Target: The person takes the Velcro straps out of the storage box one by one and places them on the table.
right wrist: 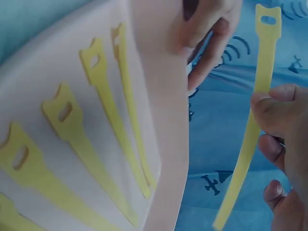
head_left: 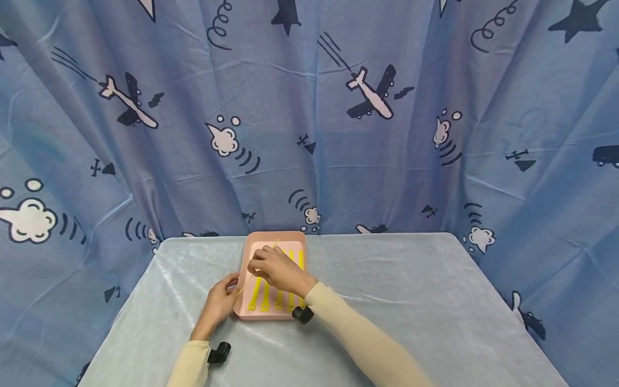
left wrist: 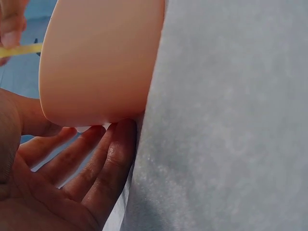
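Note:
My right hand [head_left: 280, 269] is raised over a pink tray [head_left: 263, 316], pinching a yellow strap-type cable tie [right wrist: 264, 62] near its middle between thumb and finger. The tie's slotted head points up in the right wrist view and its tail hangs down, slightly bent. My left hand [head_left: 220, 303] grips the tray's left side, thumb at the rim and fingers against the outer wall, as the left wrist view shows. Inside the tray lie several more yellow cable ties [right wrist: 106, 86], side by side and apart, slotted heads all at one end.
The tray stands on a table with a pale grey cloth [head_left: 387, 290], close to its far edge. A blue patterned curtain [head_left: 271, 107] hangs behind the table. Each wrist wears a small black camera, the right one [head_left: 303, 315] near the tray's front right corner.

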{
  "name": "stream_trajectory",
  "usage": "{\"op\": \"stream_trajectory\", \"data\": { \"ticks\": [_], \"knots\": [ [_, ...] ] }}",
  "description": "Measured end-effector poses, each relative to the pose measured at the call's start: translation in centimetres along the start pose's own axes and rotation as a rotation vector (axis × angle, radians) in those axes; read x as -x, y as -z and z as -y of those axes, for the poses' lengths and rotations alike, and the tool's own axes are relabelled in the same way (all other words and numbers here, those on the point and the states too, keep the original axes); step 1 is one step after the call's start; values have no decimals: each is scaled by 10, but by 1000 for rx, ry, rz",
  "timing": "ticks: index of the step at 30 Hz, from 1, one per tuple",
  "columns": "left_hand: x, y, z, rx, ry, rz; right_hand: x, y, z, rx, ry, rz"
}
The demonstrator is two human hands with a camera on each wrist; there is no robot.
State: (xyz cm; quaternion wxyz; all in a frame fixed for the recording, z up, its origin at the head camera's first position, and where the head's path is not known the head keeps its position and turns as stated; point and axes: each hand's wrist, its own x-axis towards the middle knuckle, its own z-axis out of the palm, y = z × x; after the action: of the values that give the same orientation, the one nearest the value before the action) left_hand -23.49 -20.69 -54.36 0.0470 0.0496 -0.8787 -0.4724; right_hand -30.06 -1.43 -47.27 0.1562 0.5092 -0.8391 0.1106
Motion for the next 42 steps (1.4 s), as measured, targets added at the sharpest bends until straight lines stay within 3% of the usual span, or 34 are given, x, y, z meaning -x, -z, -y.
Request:
{"op": "stream_trajectory", "data": {
  "ticks": [7, 14, 20, 26, 32, 37, 42],
  "knots": [
    [1, 1, 1, 19, -19, -2, 10, 11, 8, -86, -42, -94],
    [2, 0, 0, 43, -1, 0, 14, 17, 14, -126, -41, -154],
    [5, 0, -1, 41, -12, -1, 20, 23, 16, -267, -59, -247],
    [5, 0, -2, 46, 1, 9, 29, 27, 14, -450, -187, -278],
    [5, 1, -2, 52, -1, 9, 37, 35, 17, -731, -384, -300],
    [5, 0, -2, 55, 5, 7, 42, 45, 19, -938, -478, -307],
    [5, 0, -2, 46, 9, 7, 48, 33, 8, -1136, -598, -340]
  ]
}}
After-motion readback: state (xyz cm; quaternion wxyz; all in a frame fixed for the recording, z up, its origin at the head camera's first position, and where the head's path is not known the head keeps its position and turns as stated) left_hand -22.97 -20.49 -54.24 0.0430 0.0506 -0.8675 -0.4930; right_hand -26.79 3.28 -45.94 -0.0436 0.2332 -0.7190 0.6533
